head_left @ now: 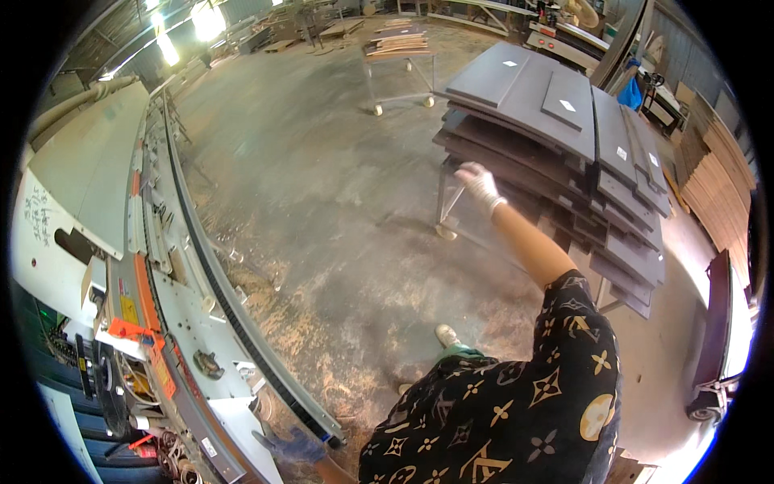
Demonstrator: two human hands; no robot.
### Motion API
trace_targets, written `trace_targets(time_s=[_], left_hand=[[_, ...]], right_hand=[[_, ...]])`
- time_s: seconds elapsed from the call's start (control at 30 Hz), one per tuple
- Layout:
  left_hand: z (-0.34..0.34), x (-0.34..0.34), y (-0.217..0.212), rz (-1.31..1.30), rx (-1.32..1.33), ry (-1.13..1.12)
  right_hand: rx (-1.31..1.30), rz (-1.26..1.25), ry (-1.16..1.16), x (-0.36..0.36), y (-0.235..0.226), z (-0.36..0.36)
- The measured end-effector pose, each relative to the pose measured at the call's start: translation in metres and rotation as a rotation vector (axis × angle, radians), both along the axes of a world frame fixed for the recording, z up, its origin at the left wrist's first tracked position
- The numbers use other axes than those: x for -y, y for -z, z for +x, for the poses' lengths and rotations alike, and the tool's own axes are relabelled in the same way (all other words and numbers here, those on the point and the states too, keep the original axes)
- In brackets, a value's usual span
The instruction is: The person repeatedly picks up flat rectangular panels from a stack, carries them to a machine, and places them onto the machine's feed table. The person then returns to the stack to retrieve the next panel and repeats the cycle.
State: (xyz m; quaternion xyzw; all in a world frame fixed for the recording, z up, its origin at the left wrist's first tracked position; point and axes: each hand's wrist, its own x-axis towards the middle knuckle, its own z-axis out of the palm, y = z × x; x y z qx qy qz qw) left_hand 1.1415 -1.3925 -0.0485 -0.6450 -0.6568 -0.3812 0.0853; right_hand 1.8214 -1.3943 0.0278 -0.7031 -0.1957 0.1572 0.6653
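Sawdust litters the workshop floor (pixel 302 323). Leftmost runs a long machine (pixel 181 302); by its near end is the blue-gloved left hand (pixel 298 446), fingers spread. Rightward, the white-gloved right hand (pixel 481 185) curls just beside the left edge of stacked dark panels (pixel 536 101); I cannot tell whether it grips.

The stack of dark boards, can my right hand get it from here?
Probably yes: your right hand is raised near the edge of the dark boards, and nothing seems to block the way.
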Motion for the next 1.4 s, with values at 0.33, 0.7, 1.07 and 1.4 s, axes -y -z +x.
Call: trace_targets(time_s=[0.33,0.7,1.07,1.4], left_hand=[[0.271,-0.094,-0.064,-0.137,0.359,0.714],[0.802,-0.209,-0.142,-0.100,-0.248,1.134],[0.832,-0.153,-0.109,-0.235,0.376,1.283],[0.522,-0.105,-0.110,-1.178,1.563,0.933]], right_hand=[[0.918,-0.752,0.423,0.002,-0.083,0.227],[1.023,-0.780,0.319,-0.004,-0.068,0.260],[1.126,-0.507,0.313,0.054,-0.067,0.186],[-0.428,0.559,-0.258,0.060,-0.066,0.044]])
